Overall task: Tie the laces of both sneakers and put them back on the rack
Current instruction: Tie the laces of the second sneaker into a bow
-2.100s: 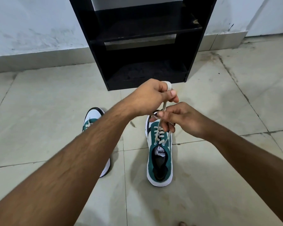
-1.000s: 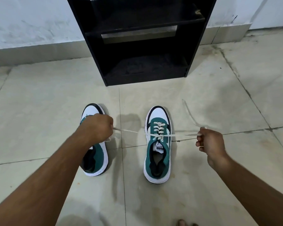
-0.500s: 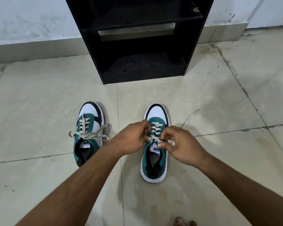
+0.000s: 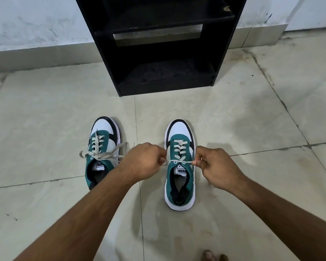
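Two green, white and black sneakers stand on the tiled floor, toes toward the rack. The left sneaker (image 4: pixel 103 147) has its cream laces in a loose bow spread over the tongue. Over the right sneaker (image 4: pixel 180 166), my left hand (image 4: pixel 143 162) pinches one lace end at the shoe's left side. My right hand (image 4: pixel 214 167) pinches the other end at its right side. The lace (image 4: pixel 179 162) runs taut and level between both hands across the top eyelets. The black shoe rack (image 4: pixel 162 44) stands against the wall straight ahead, its shelves bare.
Pale floor tiles (image 4: pixel 252 119) with dark grout lines surround the shoes. A white wall with a tiled skirting (image 4: pixel 36 55) runs behind the rack. Toes of a bare foot (image 4: pixel 214 256) show at the bottom edge.
My hands were together over the right sneaker's laces; they have now drawn apart to either side, stretching the lace tight across the tongue. The left sneaker has not moved.
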